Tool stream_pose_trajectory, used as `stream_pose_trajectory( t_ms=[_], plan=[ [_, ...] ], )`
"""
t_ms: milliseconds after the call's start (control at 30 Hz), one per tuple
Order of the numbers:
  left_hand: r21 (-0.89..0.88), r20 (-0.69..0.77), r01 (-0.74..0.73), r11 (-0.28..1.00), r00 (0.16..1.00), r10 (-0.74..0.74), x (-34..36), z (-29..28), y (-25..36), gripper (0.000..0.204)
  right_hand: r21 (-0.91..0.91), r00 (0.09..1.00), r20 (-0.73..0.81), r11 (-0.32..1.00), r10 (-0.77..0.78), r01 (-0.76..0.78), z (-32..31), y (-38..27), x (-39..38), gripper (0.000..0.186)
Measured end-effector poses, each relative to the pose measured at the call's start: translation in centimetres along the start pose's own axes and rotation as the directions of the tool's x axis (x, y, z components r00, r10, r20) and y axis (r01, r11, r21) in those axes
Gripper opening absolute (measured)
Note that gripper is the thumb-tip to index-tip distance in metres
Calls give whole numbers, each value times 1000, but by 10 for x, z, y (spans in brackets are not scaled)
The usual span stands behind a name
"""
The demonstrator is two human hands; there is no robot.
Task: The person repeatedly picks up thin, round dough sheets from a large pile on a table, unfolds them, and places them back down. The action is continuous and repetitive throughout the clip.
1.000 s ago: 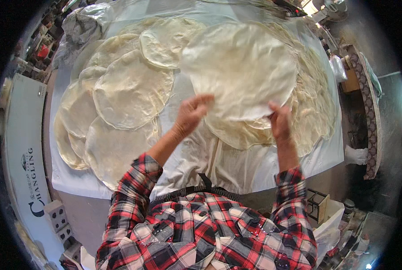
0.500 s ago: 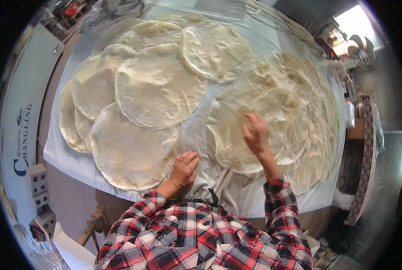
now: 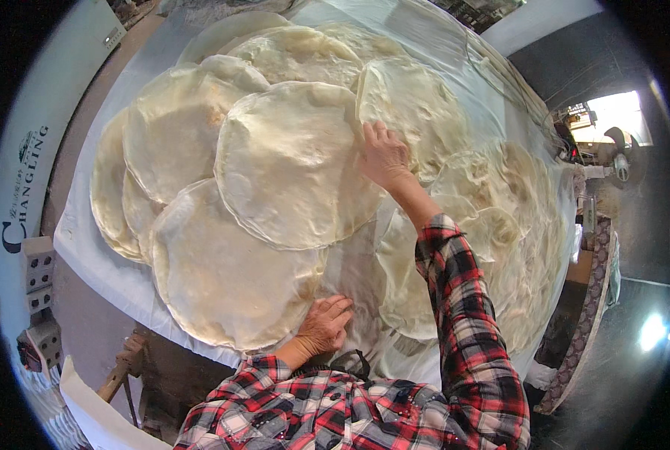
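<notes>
Thin, pale round sheets (image 3: pixel 293 161), like flatbread or dough skins, overlap in stacks on the left and far side of the table. My right hand (image 3: pixel 385 156) reaches over the right edge of the middle stack, where it borders the far-right round sheet (image 3: pixel 410 112); its fingers are bent and slightly apart, fingertips touching the edge. Low in the middle, my left hand (image 3: pixel 325 326) rests on the cloth beside the nearest round sheet (image 3: pixel 233 274), fingers lying loosely outstretched. On the right, crumpled and layered sheets (image 3: pixel 530 240) form a wide heap, partly hidden by my right sleeve.
A white plastic cloth (image 3: pixel 98 259) covers the table and hangs over its edge. To the left stands a white cabinet (image 3: pixel 57 112), with grey perforated blocks (image 3: pixel 38 274) nearby. A patterned board (image 3: pixel 586 322) stands beyond the right edge.
My right hand has moved from the right-hand heap up and left to the middle stack's edge. My left hand stays low on the cloth. The whole view has shifted a little.
</notes>
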State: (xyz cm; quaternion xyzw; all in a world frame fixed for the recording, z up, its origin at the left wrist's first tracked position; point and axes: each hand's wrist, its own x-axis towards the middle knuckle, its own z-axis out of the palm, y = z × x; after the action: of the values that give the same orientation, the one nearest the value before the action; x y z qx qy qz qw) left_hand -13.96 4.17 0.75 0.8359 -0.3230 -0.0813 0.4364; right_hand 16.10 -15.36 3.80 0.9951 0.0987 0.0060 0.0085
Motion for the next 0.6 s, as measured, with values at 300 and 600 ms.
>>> stream_pose_trajectory(
  t_ms=[300, 600],
  plan=[
    [-53, 6, 0, 999, 1000, 0, 1, -8, 0, 38, -53, 996, 18, 995, 84, -83, -3, 37, 4, 36],
    [-119, -73, -56, 991, 996, 47, 1, -3, 1, 37, -184, 951, -257, 957, 172, -223, -141, 122, 63, 20]
  ],
)
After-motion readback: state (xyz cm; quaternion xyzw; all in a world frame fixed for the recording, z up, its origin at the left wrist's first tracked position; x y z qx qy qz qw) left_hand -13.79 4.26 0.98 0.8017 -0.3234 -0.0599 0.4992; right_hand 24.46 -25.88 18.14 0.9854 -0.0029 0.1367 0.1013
